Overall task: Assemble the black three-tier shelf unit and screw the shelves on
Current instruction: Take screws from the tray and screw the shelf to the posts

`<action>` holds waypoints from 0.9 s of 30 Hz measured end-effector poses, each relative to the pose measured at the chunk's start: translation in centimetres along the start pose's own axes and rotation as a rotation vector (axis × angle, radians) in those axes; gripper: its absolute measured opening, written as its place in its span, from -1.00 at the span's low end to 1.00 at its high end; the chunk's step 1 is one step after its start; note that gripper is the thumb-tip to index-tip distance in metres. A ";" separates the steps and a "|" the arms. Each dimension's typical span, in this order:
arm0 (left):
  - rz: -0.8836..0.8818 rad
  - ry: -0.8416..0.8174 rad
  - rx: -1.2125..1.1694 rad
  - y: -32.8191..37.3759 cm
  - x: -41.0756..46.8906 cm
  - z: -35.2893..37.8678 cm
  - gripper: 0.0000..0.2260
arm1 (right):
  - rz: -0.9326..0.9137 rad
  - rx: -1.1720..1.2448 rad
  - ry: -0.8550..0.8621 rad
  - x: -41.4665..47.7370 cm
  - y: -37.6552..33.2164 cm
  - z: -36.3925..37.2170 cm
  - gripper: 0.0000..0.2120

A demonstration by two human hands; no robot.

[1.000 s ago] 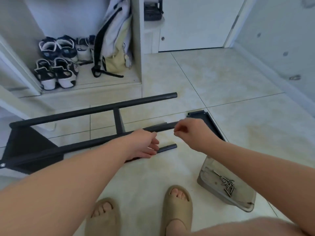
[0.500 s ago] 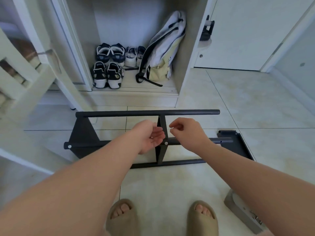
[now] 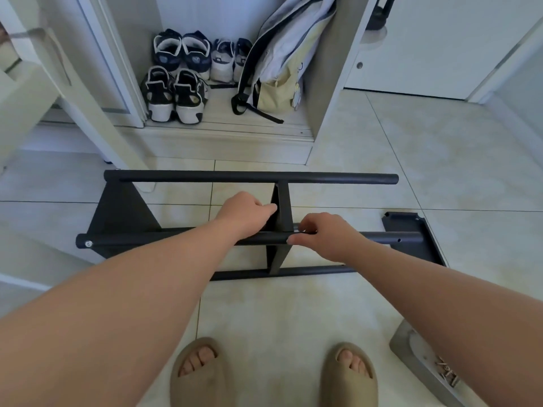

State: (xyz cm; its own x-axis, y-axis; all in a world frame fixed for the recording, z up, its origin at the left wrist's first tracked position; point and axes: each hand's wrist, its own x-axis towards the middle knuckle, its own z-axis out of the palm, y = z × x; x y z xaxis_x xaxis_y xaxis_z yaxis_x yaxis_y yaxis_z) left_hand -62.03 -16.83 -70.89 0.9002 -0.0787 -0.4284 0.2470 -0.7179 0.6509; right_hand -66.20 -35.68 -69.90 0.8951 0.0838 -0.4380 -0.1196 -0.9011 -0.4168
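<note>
both hands at the middle joint
our right hand (image 3: 321, 234) pinches the near pole (image 3: 141, 241), lying left to right across us; just beyond, our left hand (image 3: 243, 213) meets the middle shelf (image 3: 282, 207), grip hidden, so we cannot tell; the frame (image 3: 249, 178) lies sideways on the floor (image 3: 279, 304).
</note>
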 end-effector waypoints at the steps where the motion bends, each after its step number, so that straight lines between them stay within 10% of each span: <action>1: -0.001 -0.034 0.003 -0.1 0.4 0.3 -0.71 | -0.004 -0.007 -0.006 0.2 0.4 0.1 -0.62; 27: 0.073 -0.404 0.142 2.8 -1.9 5.4 -0.63 | -0.105 -0.383 -0.077 -4.1 4.9 2.5 -0.47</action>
State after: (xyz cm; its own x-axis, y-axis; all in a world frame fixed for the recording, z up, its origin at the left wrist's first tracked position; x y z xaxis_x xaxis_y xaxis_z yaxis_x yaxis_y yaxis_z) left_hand -65.00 -22.38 -71.63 0.6939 -0.3766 -0.6138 0.1108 -0.7863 0.6078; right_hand -71.56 -39.39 -72.17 0.8576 0.2021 -0.4731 0.1522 -0.9781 -0.1419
